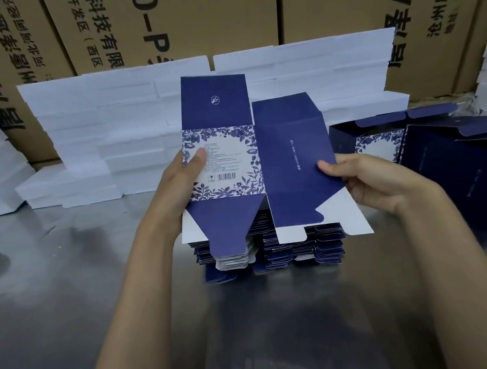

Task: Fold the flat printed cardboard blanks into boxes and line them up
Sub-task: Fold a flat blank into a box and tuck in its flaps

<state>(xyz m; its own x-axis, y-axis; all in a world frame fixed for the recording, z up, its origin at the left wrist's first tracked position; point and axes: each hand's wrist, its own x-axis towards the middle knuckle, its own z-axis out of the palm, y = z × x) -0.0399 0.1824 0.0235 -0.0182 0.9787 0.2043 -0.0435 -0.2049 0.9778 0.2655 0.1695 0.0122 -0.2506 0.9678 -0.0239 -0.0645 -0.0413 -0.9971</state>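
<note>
A flat printed blank (252,160) is held up at the centre of the frame, above the stack of unfolded blanks (271,249) just below it — its flowered panel to the left, its plain navy panel to the right, flaps hanging beneath. The left hand (183,183) pinches the flowered panel's edge with the thumb laid on the print; the right hand (362,179) pinches the navy panel's outer edge. Holding both outer edges like this probably serves to push the panels toward each other and open the blank into a tube. At the right edge of the frame stand folded boxes (429,165), flaps up. Everything rests on a shiny metal table (68,288); white foam blocks (113,122) and brown shipping cartons (163,23) are stacked behind, across the upper frame.
</note>
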